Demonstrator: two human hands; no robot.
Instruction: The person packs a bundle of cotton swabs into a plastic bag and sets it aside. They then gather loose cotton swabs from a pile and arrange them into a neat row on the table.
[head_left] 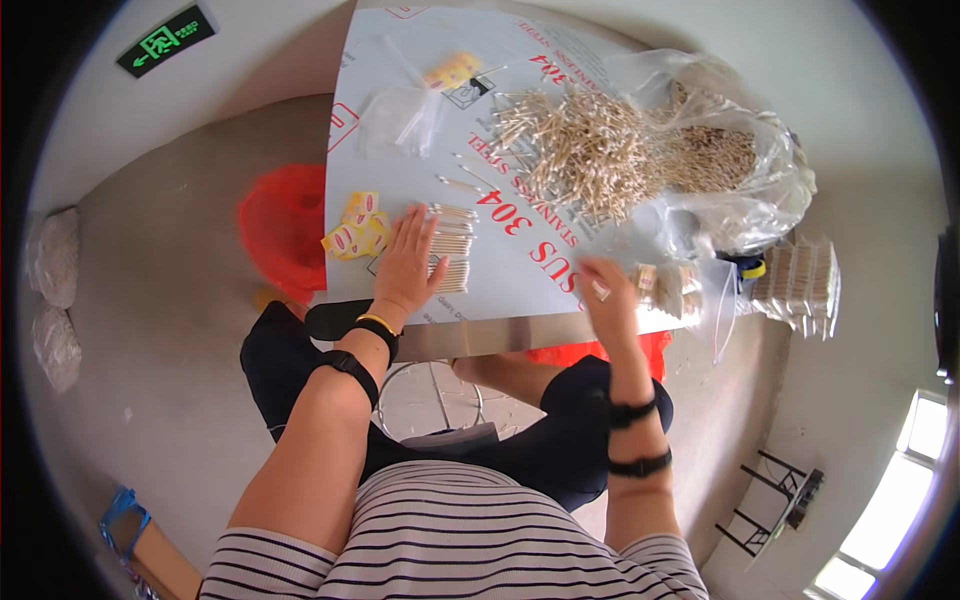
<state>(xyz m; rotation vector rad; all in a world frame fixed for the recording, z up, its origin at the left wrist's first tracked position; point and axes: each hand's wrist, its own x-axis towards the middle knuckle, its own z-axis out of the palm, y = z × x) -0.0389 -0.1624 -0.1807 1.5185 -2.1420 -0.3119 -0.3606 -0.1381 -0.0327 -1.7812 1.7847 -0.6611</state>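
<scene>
Filling the left and lower frame, grey concrete floor [170, 330]; spreading across the upper centre, a white film-covered metal sheet table [520, 270] with red lettering. Slumping at the upper right on that table, a large clear plastic bag [745, 190] holding a mass of loose cotton swabs, and spilling just left of it, an open heap of swabs [585, 150]. Sitting under the table's left edge, a red plastic basin [280, 225]. Lying flat at the upper centre, several small empty clear bags [400, 120]. Resting at centre left, a neat row of aligned swabs [450, 245], with yellow printed labels [352, 230] just to its left. Pressing down flat, fingers spread and released, left hand [405, 262], lying on the aligned row's left part and touching it. Hovering near the table's front edge at centre right, right hand [605, 300], blurred, fingers curling around something small and pale; cannot tell what. Standing just right of that hand, a small packed bundle of swabs [665, 285].
</scene>
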